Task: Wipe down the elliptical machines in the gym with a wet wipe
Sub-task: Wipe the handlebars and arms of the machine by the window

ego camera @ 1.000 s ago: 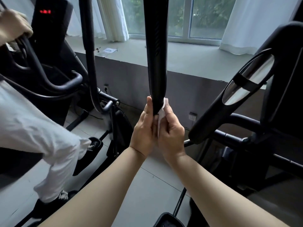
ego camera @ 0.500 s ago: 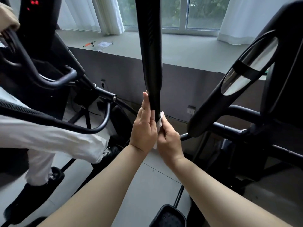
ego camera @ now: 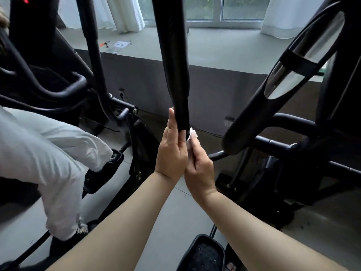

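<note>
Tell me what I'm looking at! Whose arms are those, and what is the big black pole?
The camera sits on a person's head, so you see their own two arms reaching forward. They stand at an elliptical, a gym machine for walking on the spot. The black pole is its swinging handle. The left hand lies flat against the pole's lower end, and the right hand holds a white wet wipe against it to clean it. Down below is a black foot pedal. On the left, someone in white trousers uses another machine.

Upright handlebar (ego camera: 173, 65) centre, left hand (ego camera: 172, 153) at its left, wipe (ego camera: 192, 133) at its right
</note>
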Demonstrator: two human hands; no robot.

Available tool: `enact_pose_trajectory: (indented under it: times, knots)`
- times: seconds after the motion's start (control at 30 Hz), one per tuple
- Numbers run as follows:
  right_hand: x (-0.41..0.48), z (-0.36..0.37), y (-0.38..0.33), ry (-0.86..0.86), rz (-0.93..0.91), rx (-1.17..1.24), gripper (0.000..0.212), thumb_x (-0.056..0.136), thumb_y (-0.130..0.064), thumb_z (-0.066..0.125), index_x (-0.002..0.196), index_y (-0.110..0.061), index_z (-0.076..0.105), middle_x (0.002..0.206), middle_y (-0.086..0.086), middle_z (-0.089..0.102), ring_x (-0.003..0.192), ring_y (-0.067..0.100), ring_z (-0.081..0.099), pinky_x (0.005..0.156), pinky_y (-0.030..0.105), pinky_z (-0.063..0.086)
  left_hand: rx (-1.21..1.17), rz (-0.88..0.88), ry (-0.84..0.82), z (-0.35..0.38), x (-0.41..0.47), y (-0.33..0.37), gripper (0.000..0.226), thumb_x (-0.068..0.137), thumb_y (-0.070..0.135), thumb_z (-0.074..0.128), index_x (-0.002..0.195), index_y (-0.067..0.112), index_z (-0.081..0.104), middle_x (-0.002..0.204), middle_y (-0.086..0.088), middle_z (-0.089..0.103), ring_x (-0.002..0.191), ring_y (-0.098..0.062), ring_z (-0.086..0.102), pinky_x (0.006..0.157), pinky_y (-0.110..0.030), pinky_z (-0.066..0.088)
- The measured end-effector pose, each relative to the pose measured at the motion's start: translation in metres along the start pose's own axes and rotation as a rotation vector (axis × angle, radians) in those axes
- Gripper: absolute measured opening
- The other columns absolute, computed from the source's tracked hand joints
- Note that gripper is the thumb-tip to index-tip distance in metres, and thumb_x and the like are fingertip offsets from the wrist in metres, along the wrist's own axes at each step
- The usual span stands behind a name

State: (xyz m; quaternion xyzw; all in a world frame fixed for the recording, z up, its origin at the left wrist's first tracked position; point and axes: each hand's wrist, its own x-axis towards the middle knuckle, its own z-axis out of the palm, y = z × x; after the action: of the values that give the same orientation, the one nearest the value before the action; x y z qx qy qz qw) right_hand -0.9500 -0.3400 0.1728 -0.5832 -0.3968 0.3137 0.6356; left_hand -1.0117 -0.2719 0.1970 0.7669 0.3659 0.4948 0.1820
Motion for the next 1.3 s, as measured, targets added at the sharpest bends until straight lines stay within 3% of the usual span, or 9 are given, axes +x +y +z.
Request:
enact_pose_trajectory:
  times: [0.17,0.23,0.4,0.63,0.77,0.9,1.03,1.17,1.3]
  knots:
    - [0.005,-0.003,0.021,-0.045,0.119,-0.084,0.047,0.107,-0.016,0.047,0.152,-0.028,0.044,0.155,-0.012,0.045,0.144,-0.002,0.035,0.121,0.023,0.028,-0.025,-0.029,0.000,0.004,-0.005,-0.001,0.064,0.103,0.010,0.050,0.155,0.012,0.014,0.138,-0.028,0.056,0.130,-0.038,0.056,0.109,-0.018,0.041]
    - [0.008,-0.011,0.027,-0.068,0.177,-0.117,0.044,0.107,-0.015,0.045,0.150,-0.024,0.048,0.154,-0.009,0.046,0.146,0.003,0.036,0.119,0.016,0.025,-0.026,-0.033,-0.008,0.005,-0.007,-0.002,0.063,0.104,0.013,0.049,0.156,0.012,0.012,0.138,-0.029,0.055,0.129,-0.040,0.057,0.109,-0.023,0.042]
    - [0.012,-0.001,0.003,0.024,0.081,0.096,0.044,0.105,-0.007,0.049,0.147,-0.018,0.051,0.146,-0.012,0.054,0.136,-0.006,0.046,0.114,0.015,0.035,-0.039,-0.078,-0.010,0.008,-0.013,-0.008,0.059,0.105,0.015,0.047,0.156,0.013,0.019,0.142,-0.025,0.054,0.136,-0.030,0.053,0.110,-0.009,0.034]
    - [0.013,-0.008,0.023,-0.085,0.144,0.027,0.045,0.106,-0.018,0.049,0.150,-0.025,0.048,0.150,-0.014,0.051,0.139,-0.004,0.042,0.120,0.033,0.035,-0.051,-0.079,-0.041,0.010,-0.022,-0.019,0.059,0.105,0.025,0.041,0.157,0.002,0.024,0.140,-0.024,0.056,0.134,-0.022,0.051,0.108,-0.006,0.032]
    - [0.011,0.001,0.008,0.007,0.031,0.124,0.045,0.104,-0.012,0.051,0.148,-0.019,0.049,0.152,-0.009,0.050,0.141,0.000,0.043,0.120,0.032,0.033,-0.081,-0.153,-0.057,0.010,-0.024,-0.018,0.061,0.106,0.034,0.039,0.158,0.019,0.012,0.137,-0.018,0.059,0.128,-0.020,0.058,0.105,-0.006,0.037]
    - [0.010,-0.003,0.021,-0.035,0.086,0.007,0.048,0.104,-0.005,0.047,0.149,-0.021,0.048,0.150,-0.013,0.048,0.140,-0.004,0.041,0.120,0.024,0.032,-0.033,-0.100,-0.056,0.009,-0.025,-0.021,0.059,0.107,0.023,0.042,0.158,0.007,0.017,0.136,-0.022,0.059,0.127,-0.019,0.056,0.104,-0.003,0.035]
    - [0.014,-0.012,0.025,-0.086,0.109,-0.074,0.046,0.104,-0.005,0.047,0.148,-0.017,0.051,0.149,-0.010,0.049,0.142,0.000,0.040,0.120,0.021,0.029,-0.027,-0.097,-0.084,0.009,-0.029,-0.023,0.061,0.105,0.029,0.039,0.158,0.003,0.021,0.136,-0.025,0.059,0.129,-0.032,0.059,0.110,-0.017,0.041]
    - [0.012,-0.006,0.017,-0.044,0.024,0.009,0.046,0.104,-0.004,0.048,0.148,-0.017,0.049,0.150,-0.011,0.050,0.139,-0.005,0.042,0.117,0.018,0.032,-0.049,-0.147,-0.077,0.011,-0.032,-0.024,0.059,0.106,0.025,0.043,0.158,0.004,0.025,0.140,-0.020,0.058,0.133,-0.024,0.055,0.109,-0.008,0.034]
    - [0.008,-0.012,0.052,-0.096,0.044,-0.165,0.047,0.106,-0.009,0.045,0.151,-0.022,0.046,0.154,-0.015,0.042,0.144,-0.005,0.033,0.122,0.026,0.028,-0.030,-0.152,-0.055,0.015,-0.036,-0.027,0.057,0.105,0.015,0.046,0.157,0.000,0.027,0.140,-0.023,0.057,0.133,-0.020,0.050,0.109,-0.006,0.032]
